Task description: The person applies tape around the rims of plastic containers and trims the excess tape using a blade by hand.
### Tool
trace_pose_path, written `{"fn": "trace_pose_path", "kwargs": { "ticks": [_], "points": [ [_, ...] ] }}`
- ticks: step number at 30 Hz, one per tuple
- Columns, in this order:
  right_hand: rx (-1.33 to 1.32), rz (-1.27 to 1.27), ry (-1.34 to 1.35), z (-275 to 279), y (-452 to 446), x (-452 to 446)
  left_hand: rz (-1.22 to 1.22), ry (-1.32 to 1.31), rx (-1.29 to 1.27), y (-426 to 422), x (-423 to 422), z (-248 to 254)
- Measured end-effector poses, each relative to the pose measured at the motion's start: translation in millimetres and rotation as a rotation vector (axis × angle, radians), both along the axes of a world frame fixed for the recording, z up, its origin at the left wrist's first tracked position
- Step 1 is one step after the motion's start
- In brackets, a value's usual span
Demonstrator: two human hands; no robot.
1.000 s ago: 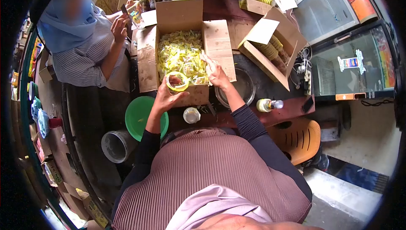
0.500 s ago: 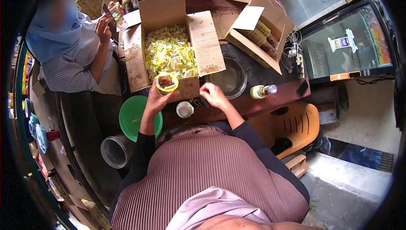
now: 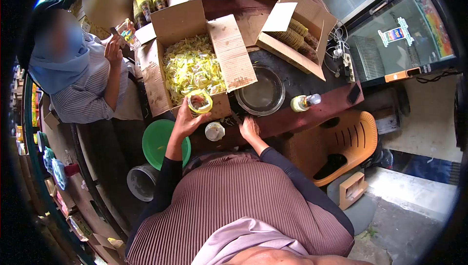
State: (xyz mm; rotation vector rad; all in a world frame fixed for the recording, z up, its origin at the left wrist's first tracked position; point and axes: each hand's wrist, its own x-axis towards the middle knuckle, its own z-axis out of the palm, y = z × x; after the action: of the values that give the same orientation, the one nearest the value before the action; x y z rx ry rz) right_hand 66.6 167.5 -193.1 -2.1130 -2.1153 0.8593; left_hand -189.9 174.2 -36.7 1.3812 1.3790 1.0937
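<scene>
My left hand [image 3: 185,121] is wrapped round a clear jar with a yellow rim [image 3: 199,102], held upright at the front edge of an open cardboard box [image 3: 179,19]. Small yellow packets [image 3: 192,67] fill that box. My right hand [image 3: 250,128] is closed at the table's front edge, beside a dark, thin tool [image 3: 236,116] that looks like a knife; whether the fingers grip it is hard to make out. Between my hands stands a whitish container [image 3: 214,131]. A round glass-like bowl [image 3: 261,91] lies just beyond my right hand.
A person [image 3: 87,77] at the left holds a colourful packet. A green basin [image 3: 161,143] and a grey bucket [image 3: 142,183] are low at the left. A bottle [image 3: 300,103], a phone [image 3: 354,94] and a box of stacked yellow-rimmed items [image 3: 312,64] are to the right, with an orange chair [image 3: 358,140] below.
My right hand has left the packets in the box and come down to the table's front edge, its fingers now closed. My left hand still holds the jar. The view has shifted.
</scene>
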Motion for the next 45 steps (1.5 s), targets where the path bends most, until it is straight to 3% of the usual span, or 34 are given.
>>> {"fn": "trace_pose_path", "kwargs": {
  "ticks": [6,8,10,14,18,20,25,28,32,36,39,42,45],
  "points": [
    [0.189,0.040,-0.103,-39.9,0.4,-0.3,-0.058,0.073,0.045,7.4,-1.7,-6.6],
    [-0.023,0.013,-0.065,-35.7,6.3,0.4,-0.026,0.010,0.045,10.7,-2.1,-13.7],
    [0.021,-0.029,-0.030,-35.9,4.9,0.8,0.004,0.237,0.069,13.1,2.7,5.6],
    [-0.099,-0.067,0.200,-8.9,9.3,12.4,0.072,0.324,0.064,17.6,6.0,33.1],
    [-0.347,-0.093,0.427,15.0,13.3,37.7,0.131,0.505,0.319,23.4,-1.6,20.5],
    [-0.352,-0.106,0.624,35.2,15.6,46.6,0.223,0.541,0.325,22.5,0.3,27.0],
    [0.144,0.162,0.660,146.9,39.5,24.4,0.262,0.594,0.224,27.5,3.0,19.3],
    [0.264,0.201,0.710,188.0,52.8,1.7,0.280,0.668,0.211,32.5,7.8,17.8],
    [0.320,0.295,0.715,207.0,65.0,-18.7,0.285,0.686,0.195,31.0,10.9,13.4],
    [0.132,0.232,0.779,207.7,70.3,-28.7,0.297,0.626,0.145,27.1,13.2,22.3],
    [0.215,0.260,0.764,205.2,71.1,-32.6,0.401,0.731,0.256,23.2,15.7,15.8],
    [0.250,0.212,0.768,208.3,69.8,-36.6,0.323,0.547,0.118,23.5,21.7,26.1],
    [0.548,0.431,0.597,211.2,66.8,-36.1,0.273,0.381,0.105,24.2,26.5,26.0]
  ]
}}
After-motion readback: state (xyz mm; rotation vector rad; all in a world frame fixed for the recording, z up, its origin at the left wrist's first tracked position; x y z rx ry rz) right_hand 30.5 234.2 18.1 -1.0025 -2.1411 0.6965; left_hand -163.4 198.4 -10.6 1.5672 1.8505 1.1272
